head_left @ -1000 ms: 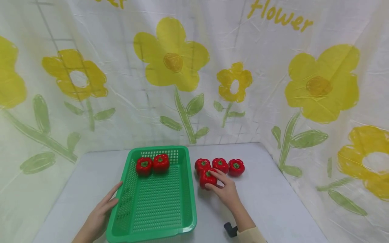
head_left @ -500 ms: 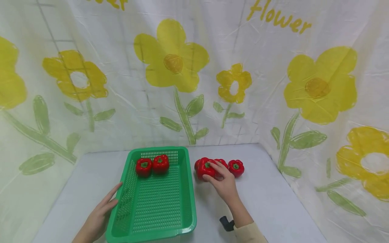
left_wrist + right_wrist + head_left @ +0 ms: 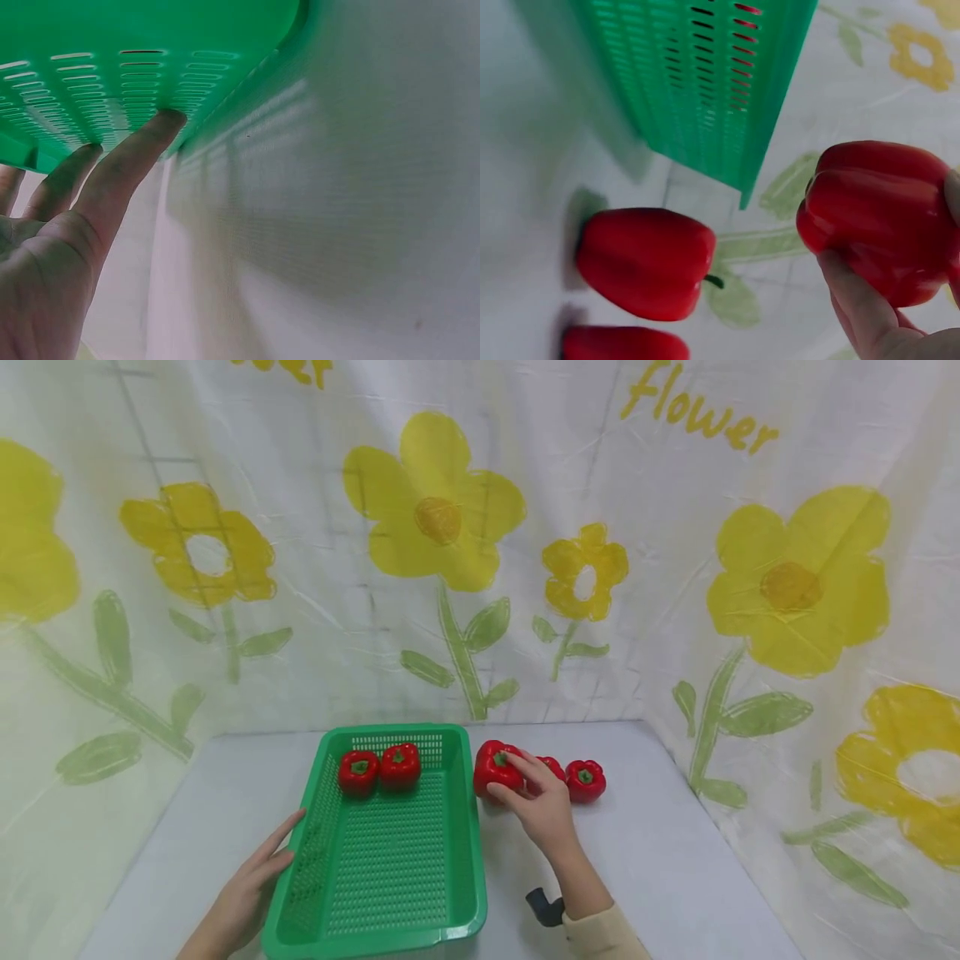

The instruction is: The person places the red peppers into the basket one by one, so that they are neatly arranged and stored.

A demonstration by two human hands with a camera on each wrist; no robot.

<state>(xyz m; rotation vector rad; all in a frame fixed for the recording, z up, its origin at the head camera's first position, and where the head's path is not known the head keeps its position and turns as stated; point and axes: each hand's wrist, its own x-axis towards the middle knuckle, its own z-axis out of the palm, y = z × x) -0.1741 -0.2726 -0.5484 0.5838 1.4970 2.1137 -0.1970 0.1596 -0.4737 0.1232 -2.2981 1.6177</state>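
Observation:
My right hand (image 3: 546,808) grips a red bell pepper (image 3: 491,768) between thumb and fingers, just right of the green perforated basket (image 3: 390,864). In the right wrist view this bell pepper (image 3: 877,217) hangs above the table, apart from the basket wall (image 3: 697,67). Straight fingers of my left hand (image 3: 243,893) rest against the basket's left side; the left wrist view shows the fingertips touching its slotted wall (image 3: 142,75). Two red bell peppers (image 3: 378,770) sit at the far left inside the basket.
Behind my right hand stand more red bell peppers (image 3: 586,782), partly hidden by it and the held one. A dark curved object (image 3: 544,907) shows beside the right wrist. A flower-printed curtain (image 3: 420,652) hangs behind the white table (image 3: 645,860).
My right hand has lifted the bell pepper off the table and carried it up and left, near the basket's right rim. The left hand stays in place.

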